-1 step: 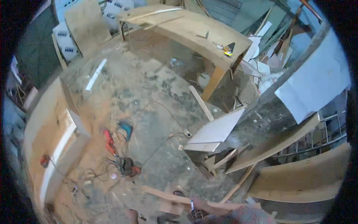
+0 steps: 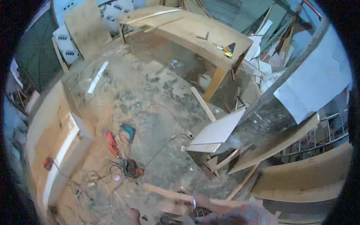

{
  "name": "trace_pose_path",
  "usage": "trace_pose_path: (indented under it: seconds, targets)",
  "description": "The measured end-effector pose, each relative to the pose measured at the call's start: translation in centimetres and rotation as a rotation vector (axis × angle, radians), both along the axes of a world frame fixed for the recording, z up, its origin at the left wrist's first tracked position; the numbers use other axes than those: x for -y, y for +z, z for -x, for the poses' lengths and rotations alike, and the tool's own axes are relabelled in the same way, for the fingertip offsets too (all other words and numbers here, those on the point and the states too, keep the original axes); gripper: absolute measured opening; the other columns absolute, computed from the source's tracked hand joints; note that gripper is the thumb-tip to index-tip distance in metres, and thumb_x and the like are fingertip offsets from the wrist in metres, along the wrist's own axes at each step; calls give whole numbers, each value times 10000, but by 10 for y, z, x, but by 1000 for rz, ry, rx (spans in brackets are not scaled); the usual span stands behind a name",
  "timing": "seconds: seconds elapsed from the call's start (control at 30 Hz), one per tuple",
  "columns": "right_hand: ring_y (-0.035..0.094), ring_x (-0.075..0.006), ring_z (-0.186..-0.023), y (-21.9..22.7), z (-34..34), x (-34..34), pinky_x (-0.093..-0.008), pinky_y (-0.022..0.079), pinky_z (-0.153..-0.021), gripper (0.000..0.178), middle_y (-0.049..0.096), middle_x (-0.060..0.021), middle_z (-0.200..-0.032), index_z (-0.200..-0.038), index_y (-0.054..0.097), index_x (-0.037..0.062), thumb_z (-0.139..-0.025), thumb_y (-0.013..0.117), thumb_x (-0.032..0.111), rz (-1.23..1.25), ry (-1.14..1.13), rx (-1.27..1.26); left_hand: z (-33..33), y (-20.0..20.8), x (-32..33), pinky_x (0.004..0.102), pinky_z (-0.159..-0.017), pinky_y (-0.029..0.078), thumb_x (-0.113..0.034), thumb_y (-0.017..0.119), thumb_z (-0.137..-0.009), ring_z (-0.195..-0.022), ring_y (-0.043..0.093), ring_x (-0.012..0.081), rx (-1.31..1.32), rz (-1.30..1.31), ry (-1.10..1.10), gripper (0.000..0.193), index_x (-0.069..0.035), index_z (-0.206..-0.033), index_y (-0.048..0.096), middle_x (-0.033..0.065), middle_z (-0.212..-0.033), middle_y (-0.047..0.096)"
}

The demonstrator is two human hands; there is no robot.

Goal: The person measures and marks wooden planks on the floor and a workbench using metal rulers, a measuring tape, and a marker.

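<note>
At the lower edge my right forearm, in a patterned sleeve, reaches in from the right with a pale band at the wrist. My right hand (image 2: 186,199) is beside a long wooden strip (image 2: 165,192); its fingers are too dark and blurred to make out. Left of it, a rounded brown shape (image 2: 133,214) is cut off by the lower edge, and I cannot tell whether it is my left hand. Dark objects lie below the strip, too dim to name. On the dusty floor ahead are a red-and-black corded power tool (image 2: 131,168), a red tool (image 2: 111,141) and a teal power tool (image 2: 128,132).
A long wooden table (image 2: 180,28) stands at the back, holding a square and a yellow-and-black item. At left is a box-like wooden panel piece (image 2: 56,138) with a small red tool (image 2: 48,163). Boards (image 2: 300,176) lean at right. Cords and a socket (image 2: 190,135) cross the floor.
The whole view has shifted slightly. My right wrist shows a little further right and lower; no object is visibly taken up or let go.
</note>
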State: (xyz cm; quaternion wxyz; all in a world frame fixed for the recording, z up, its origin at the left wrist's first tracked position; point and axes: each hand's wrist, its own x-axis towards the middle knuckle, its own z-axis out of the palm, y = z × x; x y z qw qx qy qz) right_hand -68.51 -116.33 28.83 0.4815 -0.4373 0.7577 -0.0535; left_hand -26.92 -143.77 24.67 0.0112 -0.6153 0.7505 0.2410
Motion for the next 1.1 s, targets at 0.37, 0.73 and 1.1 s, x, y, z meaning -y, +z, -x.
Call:
trace_pose_path:
  seconds: [0.37,0.73,1.1]
  targets:
    - [602,-380,-1132,122,147,154,-511,507,-906,551,622,-191,-1207,-1302,555,114,-817,708,325,205,-572,-300,95,96,41,481,-1018,453,-142,460,-886,-1182,562,459,-153,-157,318,576,69,-1418,392,312,-1270,576]
    - [604,-443,-987,164,255,347,-496,498,-833,526,624,-233,-1042,-1173,571,36,-772,798,289,629,-1007,-491,201,96,321,479,-1019,451,-340,393,-977,-1158,589,443,-185,-182,263,573,71,-1371,464,311,-1252,593]
    - [629,-431,-943,188,461,476,-490,493,-803,512,639,-231,-996,-1216,520,36,-844,744,308,824,-1323,-672,504,190,647,467,-988,461,-467,381,-1043,-1146,611,398,-316,-141,155,623,52,-1360,513,307,-1226,619]
